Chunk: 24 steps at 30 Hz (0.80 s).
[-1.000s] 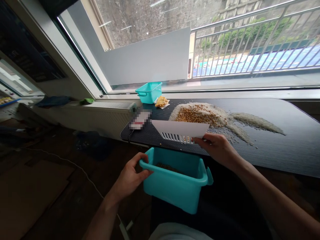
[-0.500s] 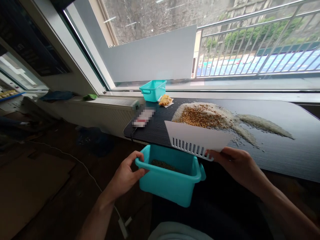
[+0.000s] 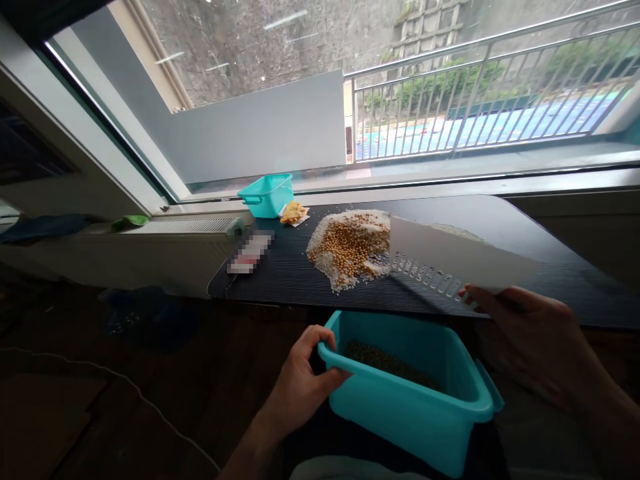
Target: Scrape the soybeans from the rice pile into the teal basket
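Note:
My left hand (image 3: 305, 380) grips the near left rim of a teal plastic bin (image 3: 400, 433), thumb outside and fingers over the edge. Small dark greenish grains (image 3: 390, 363) lie in its bottom. In my right hand (image 3: 530, 320) is a thin white slotted plastic sheet (image 3: 450, 257), pinched at its lower right part. The sheet stands tilted over the table beside a heap of white grains and golden beans (image 3: 347, 247), hiding the heap's right side. A strip of pale grains (image 3: 460, 232) shows behind its top edge.
The dark table (image 3: 280, 280) runs along the window. A second teal bin (image 3: 270, 197), yellow crumpled food on paper (image 3: 294, 213) and a blurred-out flat object (image 3: 251, 252) occupy its left end. A radiator (image 3: 190, 227) stands left; a white cable (image 3: 125, 380) crosses the floor.
The view has turned right. My right hand has moved the white sheet rightward, from in front of the heap to its right side. The held bin has shifted right and closer, still in my left hand.

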Each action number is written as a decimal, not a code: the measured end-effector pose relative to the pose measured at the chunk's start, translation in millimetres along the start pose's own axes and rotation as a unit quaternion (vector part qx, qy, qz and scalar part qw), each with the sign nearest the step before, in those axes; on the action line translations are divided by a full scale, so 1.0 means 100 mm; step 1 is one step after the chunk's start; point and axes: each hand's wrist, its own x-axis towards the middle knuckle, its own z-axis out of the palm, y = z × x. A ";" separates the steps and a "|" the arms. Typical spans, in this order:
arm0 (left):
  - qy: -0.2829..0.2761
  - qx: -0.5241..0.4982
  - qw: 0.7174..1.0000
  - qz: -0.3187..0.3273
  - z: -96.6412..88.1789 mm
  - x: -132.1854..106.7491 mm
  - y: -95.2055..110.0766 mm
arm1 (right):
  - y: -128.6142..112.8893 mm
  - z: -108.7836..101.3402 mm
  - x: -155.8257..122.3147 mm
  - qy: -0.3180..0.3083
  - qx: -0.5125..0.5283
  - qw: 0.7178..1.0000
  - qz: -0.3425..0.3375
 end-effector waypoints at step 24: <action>-0.010 -0.004 1.000 0.003 0.01 0.00 -0.01 | -0.21 0.30 0.36 -0.091 0.132 0.987 -0.010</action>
